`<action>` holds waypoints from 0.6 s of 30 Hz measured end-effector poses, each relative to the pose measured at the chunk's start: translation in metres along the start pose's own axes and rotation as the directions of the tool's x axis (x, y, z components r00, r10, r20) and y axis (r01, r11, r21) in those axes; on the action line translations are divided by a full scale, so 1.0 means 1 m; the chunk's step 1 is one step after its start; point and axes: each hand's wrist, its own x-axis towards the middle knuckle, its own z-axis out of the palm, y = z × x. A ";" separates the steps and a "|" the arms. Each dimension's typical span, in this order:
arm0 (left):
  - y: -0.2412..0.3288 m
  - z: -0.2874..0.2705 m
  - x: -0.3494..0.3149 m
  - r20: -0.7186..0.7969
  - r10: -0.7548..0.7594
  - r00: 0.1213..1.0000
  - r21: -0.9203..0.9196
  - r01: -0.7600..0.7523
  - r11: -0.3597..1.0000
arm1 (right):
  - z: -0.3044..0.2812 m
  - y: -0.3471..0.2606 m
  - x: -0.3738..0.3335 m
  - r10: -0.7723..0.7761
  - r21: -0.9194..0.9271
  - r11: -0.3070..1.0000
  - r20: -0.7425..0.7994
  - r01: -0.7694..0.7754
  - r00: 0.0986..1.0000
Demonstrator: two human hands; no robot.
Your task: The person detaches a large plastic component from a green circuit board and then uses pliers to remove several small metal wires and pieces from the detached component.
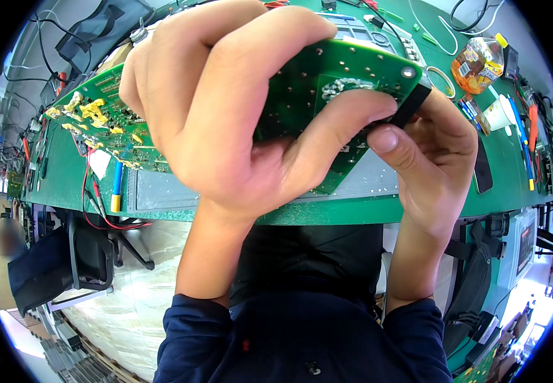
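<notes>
A green circuit board (346, 64) is held up above the bench, close to the camera. My left hand (225, 115) is wrapped over it, with the thumb lying across its face near a patch of shiny solder. Yellow blobs of glue and small parts cover the board's left end. At the right edge, my right hand (433, 140) pinches a black piece (412, 107) between thumb and fingers; whether that piece is fixed to the board I cannot tell. The middle of the board is hidden behind my left hand.
Below the board lies a grey mat (162, 191) on the green bench (53, 172). Red and black test leads (96, 195) and a blue-yellow pen-like tool (117, 185) lie at its left. To the right are a drink bottle (477, 67), a white cup (498, 115) and a phone (482, 172).
</notes>
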 end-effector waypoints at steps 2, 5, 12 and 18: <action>0.003 0.002 -0.004 -0.039 -0.045 0.998 -0.015 0.044 0.999 | 0.001 0.000 -0.001 0.011 0.000 1.000 -0.004 -0.011 1.000; 0.004 0.003 -0.006 -0.084 -0.091 0.992 -0.052 0.087 0.995 | 0.003 -0.002 0.001 0.022 -0.006 1.000 0.006 -0.022 1.000; 0.005 0.001 -0.005 -0.075 -0.100 0.992 -0.032 0.098 0.995 | -0.002 -0.006 0.009 -0.083 -0.131 0.986 0.124 0.099 0.989; 0.000 0.002 -0.006 -0.090 -0.051 0.995 0.010 0.052 0.999 | 0.003 -0.013 0.010 0.006 -0.212 0.977 0.121 0.020 0.993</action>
